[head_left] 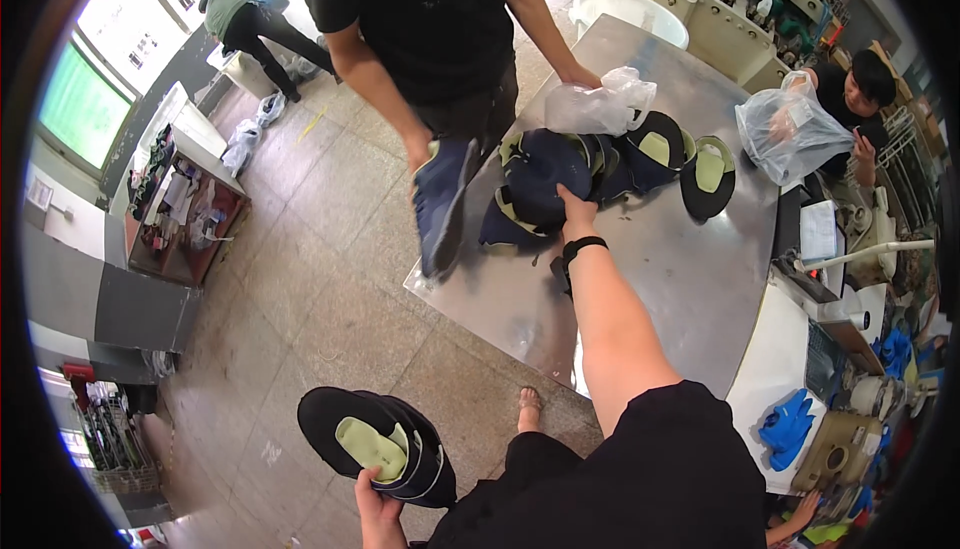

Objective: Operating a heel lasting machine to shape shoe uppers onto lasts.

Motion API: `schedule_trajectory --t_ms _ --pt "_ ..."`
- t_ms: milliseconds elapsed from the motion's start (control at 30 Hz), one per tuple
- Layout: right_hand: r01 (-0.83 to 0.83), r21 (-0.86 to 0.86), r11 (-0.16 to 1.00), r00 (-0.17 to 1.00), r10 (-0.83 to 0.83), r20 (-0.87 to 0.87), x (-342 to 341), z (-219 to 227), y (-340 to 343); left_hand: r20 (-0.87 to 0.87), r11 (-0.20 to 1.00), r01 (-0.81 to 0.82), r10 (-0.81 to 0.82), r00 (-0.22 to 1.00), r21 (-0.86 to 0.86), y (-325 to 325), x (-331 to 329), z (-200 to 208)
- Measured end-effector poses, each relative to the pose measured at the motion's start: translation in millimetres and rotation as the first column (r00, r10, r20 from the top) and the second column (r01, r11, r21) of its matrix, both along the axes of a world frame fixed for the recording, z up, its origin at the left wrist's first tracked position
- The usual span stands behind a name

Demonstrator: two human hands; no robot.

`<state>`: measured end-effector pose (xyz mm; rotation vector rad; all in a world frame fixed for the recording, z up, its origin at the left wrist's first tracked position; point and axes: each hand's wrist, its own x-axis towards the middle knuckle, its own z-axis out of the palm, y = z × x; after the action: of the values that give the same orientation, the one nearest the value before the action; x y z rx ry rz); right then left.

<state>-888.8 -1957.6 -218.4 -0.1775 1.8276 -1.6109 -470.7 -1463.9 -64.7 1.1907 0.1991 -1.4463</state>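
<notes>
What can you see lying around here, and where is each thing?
Caps on table: a pile, dark with pale green lining, far end of the metal table.
Caps in hand: a small stack, same colours, low over the floor.
Plastic bags: two, clear; one on the table, one held by a seated co-worker.
Gloves: blue, on the white counter at right.
Standing co-worker: black shirt, holding a dark piece.
Left hand: grips the stack.
Right hand: on the pile.

Right arm outstretched, right hand fingers down, left hand low, grip closed.
</notes>
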Motion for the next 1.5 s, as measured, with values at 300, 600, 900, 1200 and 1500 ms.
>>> schedule_trajectory --t_ms 300,600,900,1200,1500 --pt "-0.041 -0.084 0.996 0.793 -0.019 -0.609 -53 8 133 -0.022 0.997 -0.079 0.078 0.997 -0.005 20 14 -1" --pt "0.071 -0.493 0.867 0.96 -0.194 -0.202 -150 164 246 -0.081 0.969 -0.122 0.107 0.991 -0.216 93 67 -7" --pt "-0.106 -0.802 0.588 0.993 0.02 -0.117 -40 333 376 -0.071 0.927 -0.261 0.251 0.965 -0.269 260 135 -13" --pt "-0.753 -0.649 0.108 0.02 0.99 0.141 325 271 556 0.015 0.856 -0.447 0.467 0.884 -0.26 452 186 -43" --pt "-0.639 -0.598 -0.484 -0.701 0.687 0.193 673 237 697 0.05 0.317 -0.924 0.948 0.314 -0.214 602 210 -27"
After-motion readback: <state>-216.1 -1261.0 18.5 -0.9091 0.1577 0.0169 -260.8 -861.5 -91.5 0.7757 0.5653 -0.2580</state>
